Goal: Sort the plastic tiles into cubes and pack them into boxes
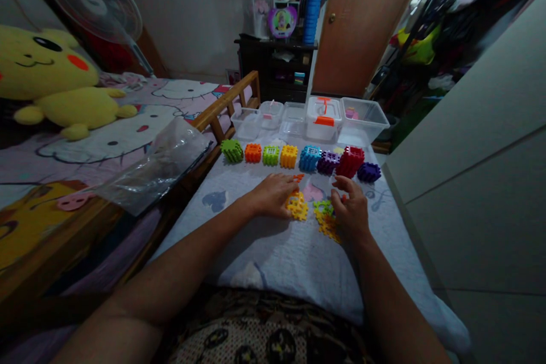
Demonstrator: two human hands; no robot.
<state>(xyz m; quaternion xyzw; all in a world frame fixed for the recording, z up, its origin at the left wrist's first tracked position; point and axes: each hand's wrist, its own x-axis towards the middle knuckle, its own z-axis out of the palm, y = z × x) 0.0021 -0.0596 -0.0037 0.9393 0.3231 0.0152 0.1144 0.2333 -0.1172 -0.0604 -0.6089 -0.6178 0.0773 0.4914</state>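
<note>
Your left hand (273, 195), loosely spread, touches yellow piece (298, 206); your right hand (354, 209) curls, grip unclear, beside loose pieces (327, 224).

bare forearms (207, 242) | dark garment (268, 310) | beige speckled patch (251, 331) | black ovals (281, 347)

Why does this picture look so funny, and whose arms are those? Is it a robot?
No robot here! A person wears a camera on their head, looking forward and down, so you see their own two arms. There is just this one picture.

In front of them is a light cloth. On it stands a row of eight colourful blocks, with clear plastic boxes behind.

The left hand is at a flat yellow piece. The right hand is beside green and yellow pieces. I can't tell whether either hand is holding anything.
</note>
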